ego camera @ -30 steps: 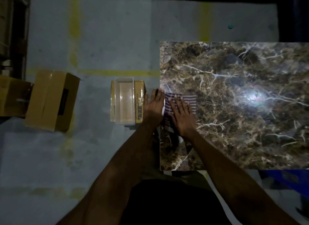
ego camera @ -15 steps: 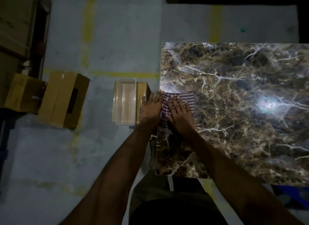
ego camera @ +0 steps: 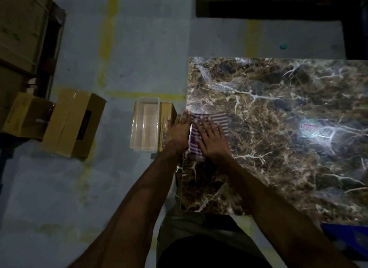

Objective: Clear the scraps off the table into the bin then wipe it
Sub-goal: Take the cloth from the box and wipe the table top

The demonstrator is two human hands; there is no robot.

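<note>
Both hands are working at the left edge of the brown marble-patterned table top (ego camera: 278, 140), near the middle of the frame. The right hand (ego camera: 212, 140) is lying flat with its fingers straight and slightly spread, pressing down on a purple-and-white striped cloth (ego camera: 220, 120) that is resting on the table's left edge. The left hand (ego camera: 178, 133) is sitting just beside it, fingers straight and close together, its palm at the table's edge and its fingertips touching the cloth's left border. A bright spot of light is glaring off the table surface toward the right of the frame. Just left of the table, on the grey concrete floor (ego camera: 139, 48), a clear rectangular plastic bin (ego camera: 146, 126) is standing open beside a small yellow-brown cardboard box (ego camera: 166, 116) that is touching its right side. Further left, a larger brown cardboard carton (ego camera: 73, 126) is lying on the floor with another brown box (ego camera: 22, 116) beside it at the frame's left edge. Faded yellow painted lines (ego camera: 108, 38) are crossing the floor in the upper left. A blue object (ego camera: 346, 237) is showing at the lower right corner, too dim to identify.
</note>
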